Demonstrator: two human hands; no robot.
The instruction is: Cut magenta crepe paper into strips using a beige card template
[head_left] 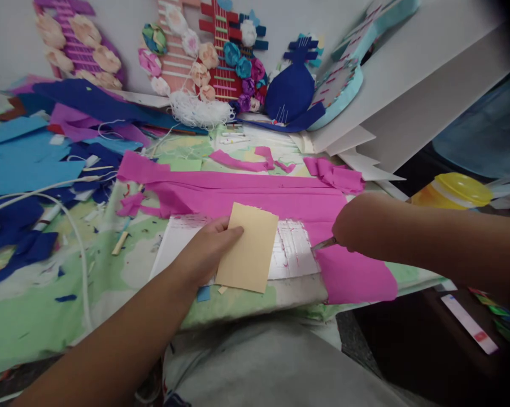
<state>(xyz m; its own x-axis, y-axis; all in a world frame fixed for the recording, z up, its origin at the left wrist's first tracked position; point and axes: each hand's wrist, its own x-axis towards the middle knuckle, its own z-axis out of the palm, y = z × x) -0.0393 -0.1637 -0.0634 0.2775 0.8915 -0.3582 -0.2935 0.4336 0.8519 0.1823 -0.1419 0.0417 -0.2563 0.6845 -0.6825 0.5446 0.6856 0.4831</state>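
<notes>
My left hand (210, 246) grips a tan rectangular card (249, 249) by its left edge, thumb lying on top. The card covers the middle of a white board (295, 249) whose surface carries pink scratch-like marks. From my closed right hand (348, 225) juts a slim metallic tool (323, 244); its tip meets the board's right part, by the pink sheet. Its other end is hidden in the fist, so I cannot tell its kind. Bright pink sheet material (238, 189) lies behind the board and along its right side.
Decorated guitar shapes (225, 62) with paper flowers lean on the back wall, beside a bundle of white string (201, 110). Blue scraps (26, 152) and a white cord (79, 237) lie left. White boards (407, 85) and a yellow-lidded container (462, 189) stand right.
</notes>
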